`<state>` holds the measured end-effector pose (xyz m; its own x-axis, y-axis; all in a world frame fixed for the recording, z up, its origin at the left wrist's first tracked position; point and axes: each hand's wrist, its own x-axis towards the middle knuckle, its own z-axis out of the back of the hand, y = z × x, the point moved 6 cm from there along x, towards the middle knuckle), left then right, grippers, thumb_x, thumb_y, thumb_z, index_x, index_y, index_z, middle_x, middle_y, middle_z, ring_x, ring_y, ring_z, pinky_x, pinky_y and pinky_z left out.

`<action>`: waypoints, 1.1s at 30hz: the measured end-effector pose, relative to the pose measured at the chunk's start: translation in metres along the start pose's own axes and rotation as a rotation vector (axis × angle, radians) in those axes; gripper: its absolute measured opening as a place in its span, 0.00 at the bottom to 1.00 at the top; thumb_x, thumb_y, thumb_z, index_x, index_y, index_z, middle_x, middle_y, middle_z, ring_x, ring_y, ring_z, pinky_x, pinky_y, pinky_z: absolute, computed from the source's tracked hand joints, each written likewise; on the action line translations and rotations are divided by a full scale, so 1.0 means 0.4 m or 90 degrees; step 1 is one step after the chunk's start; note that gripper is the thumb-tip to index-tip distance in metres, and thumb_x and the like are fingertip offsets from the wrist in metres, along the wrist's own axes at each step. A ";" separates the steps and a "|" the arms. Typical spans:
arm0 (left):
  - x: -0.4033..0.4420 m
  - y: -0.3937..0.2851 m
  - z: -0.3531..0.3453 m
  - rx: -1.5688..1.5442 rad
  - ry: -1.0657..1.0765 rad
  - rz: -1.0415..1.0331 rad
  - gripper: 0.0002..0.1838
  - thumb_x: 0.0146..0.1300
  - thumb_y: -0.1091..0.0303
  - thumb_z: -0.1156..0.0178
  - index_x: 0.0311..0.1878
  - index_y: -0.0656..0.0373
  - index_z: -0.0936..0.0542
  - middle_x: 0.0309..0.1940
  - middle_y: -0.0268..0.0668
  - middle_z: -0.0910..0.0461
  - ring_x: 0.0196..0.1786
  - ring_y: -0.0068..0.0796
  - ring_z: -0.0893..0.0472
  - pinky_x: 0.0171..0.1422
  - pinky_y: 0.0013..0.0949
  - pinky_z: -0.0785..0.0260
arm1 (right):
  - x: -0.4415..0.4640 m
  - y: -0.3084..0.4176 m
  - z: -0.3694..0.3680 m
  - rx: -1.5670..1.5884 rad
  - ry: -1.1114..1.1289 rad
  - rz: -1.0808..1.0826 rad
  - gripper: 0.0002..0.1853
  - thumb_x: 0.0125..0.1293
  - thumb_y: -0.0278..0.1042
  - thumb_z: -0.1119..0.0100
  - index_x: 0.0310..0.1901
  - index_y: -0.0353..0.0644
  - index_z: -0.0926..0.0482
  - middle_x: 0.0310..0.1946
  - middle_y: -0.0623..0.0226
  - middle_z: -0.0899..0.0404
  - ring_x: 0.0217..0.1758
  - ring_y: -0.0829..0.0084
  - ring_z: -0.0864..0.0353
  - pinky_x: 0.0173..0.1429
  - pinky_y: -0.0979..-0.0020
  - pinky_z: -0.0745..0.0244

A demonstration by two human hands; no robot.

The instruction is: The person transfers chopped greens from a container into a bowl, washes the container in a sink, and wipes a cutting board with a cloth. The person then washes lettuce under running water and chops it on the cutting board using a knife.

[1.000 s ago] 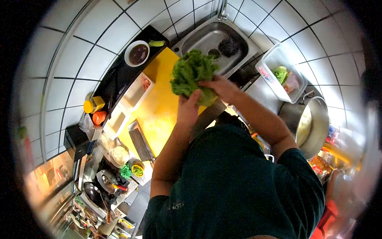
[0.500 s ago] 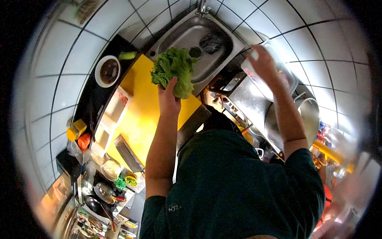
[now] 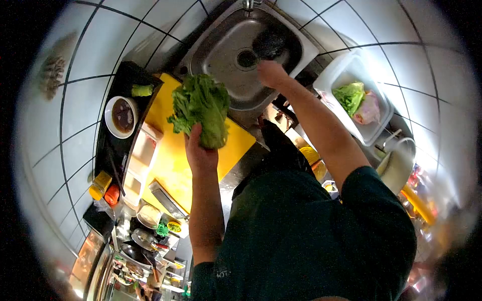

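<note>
Lettuce (image 3: pixel 201 110) sits in L hand (image 3: pixel 202 155), pinched btw thumb & fingers, yellow board (image 3: pixel 233 145) below; R hand (image 3: pixel 272 74) looks curled, can't tell if holding anything, w/ sink (image 3: pixel 307 54) beneath; loose leaves could slip b/c of one-handed grip.

The head camera is looking steeply down from the wearer's head, facing forward past the torso and both arms, taking in the yellow board (image 3: pixel 231 145) from close above, with the sink (image 3: pixel 226 37) at the top of its round, wide view.
</note>
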<state>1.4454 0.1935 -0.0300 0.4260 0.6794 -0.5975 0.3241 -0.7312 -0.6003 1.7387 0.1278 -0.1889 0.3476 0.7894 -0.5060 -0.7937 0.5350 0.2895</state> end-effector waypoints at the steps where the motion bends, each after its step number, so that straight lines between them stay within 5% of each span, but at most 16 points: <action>1: -0.009 0.015 0.044 -0.014 -0.003 0.029 0.34 0.66 0.73 0.40 0.74 0.55 0.39 0.67 0.45 0.30 0.66 0.50 0.25 0.62 0.55 0.24 | 0.033 -0.002 -0.048 0.025 0.041 -0.054 0.16 0.65 0.32 0.44 0.52 0.38 0.17 0.48 0.49 0.15 0.50 0.52 0.15 0.55 0.53 0.19; 5: -0.074 0.027 0.155 -0.029 -0.029 0.069 0.35 0.64 0.73 0.42 0.74 0.56 0.41 0.66 0.47 0.30 0.66 0.51 0.26 0.65 0.54 0.25 | 0.133 -0.042 -0.213 -0.016 -0.047 -0.139 0.17 0.64 0.32 0.44 0.52 0.38 0.16 0.54 0.49 0.18 0.55 0.52 0.17 0.58 0.54 0.20; 9: -0.071 0.045 0.159 -0.013 -0.045 0.071 0.36 0.63 0.73 0.41 0.74 0.58 0.41 0.65 0.48 0.30 0.66 0.50 0.25 0.67 0.51 0.26 | 0.236 -0.055 -0.263 0.061 -0.050 -0.010 0.24 0.63 0.30 0.42 0.60 0.32 0.23 0.63 0.45 0.25 0.65 0.48 0.25 0.69 0.54 0.29; 14: 0.053 0.038 -0.026 0.207 -0.013 -0.011 0.39 0.59 0.75 0.31 0.72 0.62 0.38 0.62 0.48 0.26 0.64 0.45 0.24 0.69 0.45 0.28 | 0.129 -0.042 0.279 0.266 -0.554 -0.063 0.31 0.65 0.32 0.42 0.68 0.30 0.33 0.67 0.41 0.30 0.72 0.43 0.34 0.77 0.53 0.40; 16: 0.177 0.068 -0.082 0.342 0.049 -0.028 0.41 0.58 0.72 0.28 0.73 0.63 0.38 0.62 0.48 0.26 0.64 0.44 0.24 0.70 0.43 0.29 | 0.140 -0.057 0.401 0.361 -0.541 -0.003 0.29 0.69 0.40 0.42 0.67 0.32 0.31 0.64 0.45 0.29 0.68 0.47 0.31 0.72 0.53 0.35; 18: 0.299 0.091 -0.156 0.574 0.057 -0.022 0.44 0.58 0.69 0.26 0.74 0.63 0.39 0.64 0.49 0.26 0.64 0.44 0.24 0.70 0.43 0.29 | 0.139 -0.034 0.476 0.514 -0.369 0.041 0.28 0.73 0.49 0.42 0.64 0.35 0.27 0.57 0.53 0.23 0.61 0.57 0.24 0.62 0.55 0.28; 21: 0.482 0.148 -0.249 0.826 0.105 -0.025 0.49 0.55 0.64 0.23 0.76 0.64 0.41 0.68 0.52 0.29 0.65 0.45 0.23 0.70 0.44 0.28 | 0.343 -0.233 0.380 0.257 -0.466 0.084 0.28 0.73 0.44 0.40 0.69 0.37 0.30 0.65 0.49 0.27 0.65 0.57 0.26 0.66 0.56 0.30; 23: 0.566 0.194 -0.310 1.167 0.189 -0.120 0.52 0.54 0.61 0.22 0.77 0.65 0.42 0.69 0.53 0.31 0.65 0.47 0.23 0.71 0.45 0.27 | 0.264 -0.195 0.404 0.638 -0.277 -0.123 0.29 0.73 0.40 0.41 0.71 0.38 0.32 0.68 0.47 0.30 0.68 0.56 0.28 0.69 0.56 0.31; 24: 0.573 0.202 -0.336 1.197 0.188 -0.132 0.53 0.54 0.60 0.22 0.77 0.66 0.43 0.69 0.54 0.31 0.65 0.48 0.23 0.71 0.45 0.27 | 0.201 -0.149 0.395 0.822 -0.170 -0.231 0.29 0.73 0.38 0.42 0.72 0.39 0.33 0.69 0.46 0.31 0.69 0.55 0.29 0.71 0.56 0.32; 25: 0.579 0.210 -0.363 1.227 0.186 -0.144 0.54 0.54 0.59 0.22 0.77 0.67 0.43 0.69 0.55 0.31 0.65 0.49 0.23 0.70 0.45 0.27 | 0.155 -0.115 0.409 0.648 -0.189 -0.191 0.28 0.73 0.38 0.43 0.71 0.38 0.33 0.68 0.46 0.30 0.69 0.55 0.29 0.71 0.56 0.32; 27: 0.577 0.189 -0.406 0.885 0.071 -0.055 0.54 0.53 0.56 0.22 0.76 0.70 0.43 0.69 0.57 0.30 0.65 0.50 0.23 0.69 0.45 0.27 | 0.105 -0.060 0.435 0.298 -0.213 -0.110 0.26 0.74 0.38 0.46 0.69 0.37 0.31 0.65 0.46 0.28 0.68 0.54 0.28 0.71 0.55 0.32; 30: 0.619 0.223 -0.419 0.997 0.051 -0.093 0.55 0.52 0.52 0.22 0.74 0.73 0.40 0.66 0.60 0.28 0.65 0.53 0.23 0.68 0.46 0.27 | 0.190 -0.119 0.268 0.261 -0.605 0.043 0.33 0.71 0.45 0.42 0.69 0.30 0.33 0.70 0.41 0.35 0.72 0.44 0.33 0.75 0.52 0.36; 33: 0.635 0.244 -0.406 0.981 0.081 -0.078 0.51 0.50 0.56 0.23 0.73 0.70 0.37 0.61 0.59 0.24 0.65 0.56 0.23 0.67 0.47 0.27 | 0.149 -0.110 0.172 0.743 -0.383 -0.353 0.32 0.73 0.49 0.42 0.70 0.35 0.32 0.71 0.44 0.36 0.71 0.48 0.30 0.73 0.52 0.33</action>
<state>1.7224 0.2846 -0.1539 0.5551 0.6603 -0.5058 -0.7572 0.1495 -0.6358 1.8288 0.1721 -0.1761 0.8620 0.2469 -0.4428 0.2701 0.5155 0.8132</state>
